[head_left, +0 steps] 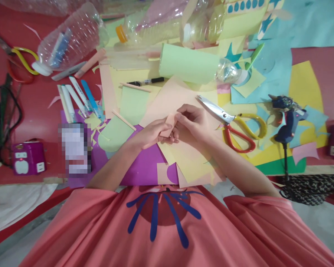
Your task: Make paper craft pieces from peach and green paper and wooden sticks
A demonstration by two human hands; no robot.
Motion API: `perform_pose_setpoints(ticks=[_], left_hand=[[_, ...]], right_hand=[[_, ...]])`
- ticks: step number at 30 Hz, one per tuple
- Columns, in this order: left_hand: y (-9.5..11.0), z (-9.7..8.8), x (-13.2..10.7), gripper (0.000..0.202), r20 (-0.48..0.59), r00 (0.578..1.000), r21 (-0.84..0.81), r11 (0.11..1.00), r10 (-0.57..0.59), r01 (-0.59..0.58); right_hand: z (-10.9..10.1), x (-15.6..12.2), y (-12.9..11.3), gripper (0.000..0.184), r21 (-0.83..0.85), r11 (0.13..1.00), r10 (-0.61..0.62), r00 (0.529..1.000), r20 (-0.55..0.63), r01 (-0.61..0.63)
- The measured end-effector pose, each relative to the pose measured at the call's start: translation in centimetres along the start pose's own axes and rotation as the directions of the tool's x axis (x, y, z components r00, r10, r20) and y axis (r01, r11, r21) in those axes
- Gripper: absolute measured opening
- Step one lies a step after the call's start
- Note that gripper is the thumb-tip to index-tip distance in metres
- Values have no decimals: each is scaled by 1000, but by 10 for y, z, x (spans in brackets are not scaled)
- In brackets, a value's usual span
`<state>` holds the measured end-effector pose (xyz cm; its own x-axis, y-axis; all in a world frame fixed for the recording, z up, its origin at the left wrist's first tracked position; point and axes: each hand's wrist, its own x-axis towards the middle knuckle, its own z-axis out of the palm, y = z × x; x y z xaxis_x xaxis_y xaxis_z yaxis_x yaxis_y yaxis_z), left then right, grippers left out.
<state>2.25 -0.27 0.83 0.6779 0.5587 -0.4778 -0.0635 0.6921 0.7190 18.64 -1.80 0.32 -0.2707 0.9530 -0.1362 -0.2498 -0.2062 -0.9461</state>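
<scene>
Over the middle of the paper pile, both hands meet at a small piece of peach paper (169,125). My left hand (154,132) grips its lower left side, thumb on top and fingers beneath. My right hand (193,120) pinches the upper right corner between thumb and bent fingers. Beneath them lies a large peach sheet (161,96), with purple paper (140,163) nearer my body. Right of my right hand rest open scissors (228,118) with one yellow and one red handle. Green paper pieces (114,135) with thin peach strips lie to the left.
Plastic bottles (75,37) lie along the back, near a green paper-wrapped bottle (187,63). Markers (75,96) and a phone (75,148) are at left. A glue gun (288,118) with a cord lies at right. More scissors (22,55) sit far left.
</scene>
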Motion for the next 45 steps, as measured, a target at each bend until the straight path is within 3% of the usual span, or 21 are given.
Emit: perform_pose_setpoints(ticks=[4,9,18,27,32,36,40,43,45], left_hand=[[0,5,0,8,-31,999,-87,996,-11,8],[-1,8,1,21,-45,999,-61,998,24,-27],[4,13,-1,29,-122,992,-14,999,-43,42],[2,9,-1,31,-82,996,-73,997,-31,25],[5,12,-4,32,-124,992,-32,999,-30,26],[6,13,-4,31,-122,992,-39,999,-9,4],[6,11,-4,29,-115,993,-35,999,6,-10],[6,9,-3,29,-111,994,-29,999,18,-21],[5,7,-2,29,-90,995,-35,999,32,-35]], right_hand=[[-1,1,-3,34,-108,993,-57,997,-58,50],[-1,2,-2,33,-211,970,-143,985,-94,121],[-5,8,0,16,-302,952,-91,991,-99,57],[-7,8,2,22,-351,930,-123,992,-27,106],[-14,8,4,30,-338,926,-231,960,-157,168],[-20,-7,-16,31,-417,889,-313,917,-248,190],[-39,-42,-42,23,-654,755,-304,911,-279,52],[-65,-72,-54,17,-882,449,-302,904,-301,-144],[-83,-90,-56,26,-932,251,-292,898,-330,-261]])
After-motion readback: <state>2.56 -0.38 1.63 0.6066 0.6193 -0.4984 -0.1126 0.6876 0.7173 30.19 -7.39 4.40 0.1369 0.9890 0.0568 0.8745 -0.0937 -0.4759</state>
